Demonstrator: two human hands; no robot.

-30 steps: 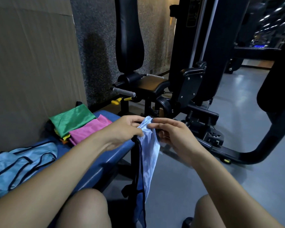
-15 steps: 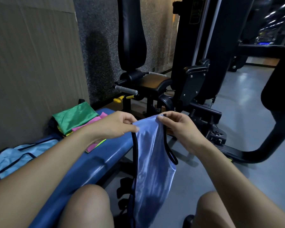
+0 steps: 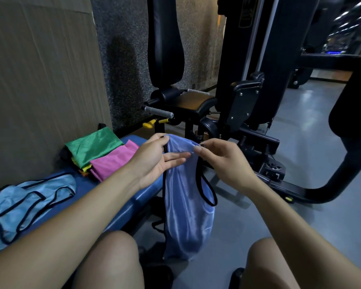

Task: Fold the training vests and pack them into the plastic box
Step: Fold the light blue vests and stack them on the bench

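Since 0.5 s ago, left hand fingers straightened flat against blue vest, thumb pinching its top edge. Right hand pinches top at centre frame. Vest hangs between knees.

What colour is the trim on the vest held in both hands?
Black trim on the blue vest, seen in the head view.

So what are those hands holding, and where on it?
Both hands, left and right, hold a blue vest by its top edge, fingers pinching the fabric.
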